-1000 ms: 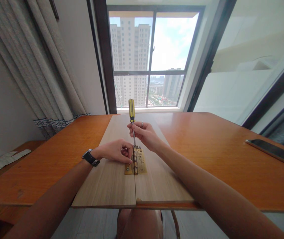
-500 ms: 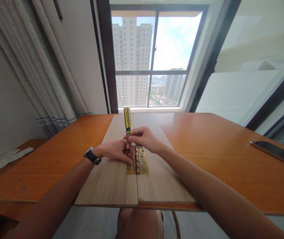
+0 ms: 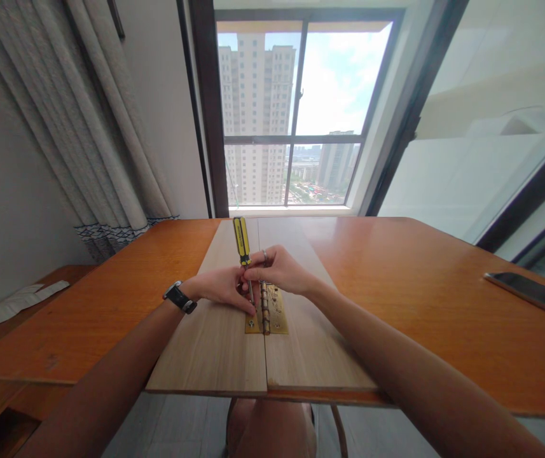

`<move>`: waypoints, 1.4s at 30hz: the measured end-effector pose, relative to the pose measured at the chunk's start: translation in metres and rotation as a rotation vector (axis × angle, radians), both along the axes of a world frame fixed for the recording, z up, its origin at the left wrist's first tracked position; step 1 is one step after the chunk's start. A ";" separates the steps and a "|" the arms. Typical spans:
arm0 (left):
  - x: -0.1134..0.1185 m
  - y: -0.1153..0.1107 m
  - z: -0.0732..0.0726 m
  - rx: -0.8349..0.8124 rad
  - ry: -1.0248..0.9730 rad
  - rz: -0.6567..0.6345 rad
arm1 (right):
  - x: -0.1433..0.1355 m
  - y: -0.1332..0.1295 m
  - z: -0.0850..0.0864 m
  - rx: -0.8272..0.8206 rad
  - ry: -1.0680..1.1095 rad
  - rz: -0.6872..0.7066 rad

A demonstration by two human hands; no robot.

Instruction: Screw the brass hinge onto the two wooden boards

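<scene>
Sideways, tabletop [image 3: 396, 273] spreads past the outer edges of both boards [image 3: 210, 359].

Wooden table [image 3: 396, 273], two pale boards [image 3: 210, 362], phone [image 3: 533, 295]

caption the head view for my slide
Right-hand grip holding a yellow-and-black screwdriver by its shaft, left-hand grip close beside, over a golden butt hinge spanning two wooden boards.

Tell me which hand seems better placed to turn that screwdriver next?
Probably the right hand: it pinches the screwdriver just below the yellow handle, while the left hand is low at the hinge.
</scene>
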State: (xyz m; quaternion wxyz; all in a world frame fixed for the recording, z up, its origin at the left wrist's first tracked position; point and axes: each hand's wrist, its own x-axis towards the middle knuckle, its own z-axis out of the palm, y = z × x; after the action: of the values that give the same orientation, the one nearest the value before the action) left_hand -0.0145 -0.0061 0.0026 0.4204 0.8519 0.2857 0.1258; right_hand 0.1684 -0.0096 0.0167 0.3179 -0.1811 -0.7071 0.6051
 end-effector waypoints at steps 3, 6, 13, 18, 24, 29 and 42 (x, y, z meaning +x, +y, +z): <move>0.000 0.000 0.000 0.002 0.001 0.016 | 0.000 -0.001 0.002 0.004 -0.015 0.010; -0.002 0.002 0.000 -0.022 -0.047 -0.014 | 0.001 -0.003 0.004 0.007 -0.039 0.023; -0.013 0.009 0.002 -0.122 -0.252 0.098 | 0.003 0.001 0.004 0.083 -0.022 -0.044; -0.020 0.009 0.012 -0.117 -0.639 0.030 | 0.003 0.002 0.002 0.023 -0.001 0.043; -0.014 0.003 0.017 -0.132 -0.844 0.096 | 0.003 0.000 0.003 -0.006 -0.003 0.116; -0.006 -0.001 0.016 -0.166 -0.939 0.145 | 0.001 -0.001 0.001 0.018 0.000 0.052; -0.001 -0.009 0.022 -0.175 -0.959 0.113 | -0.002 -0.005 0.002 -0.045 0.029 -0.030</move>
State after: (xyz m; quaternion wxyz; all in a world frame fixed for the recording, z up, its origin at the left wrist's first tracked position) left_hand -0.0151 -0.0151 0.0242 0.5670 0.6427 0.1153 0.5021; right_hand 0.1666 -0.0147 0.0183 0.3332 -0.1901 -0.6858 0.6185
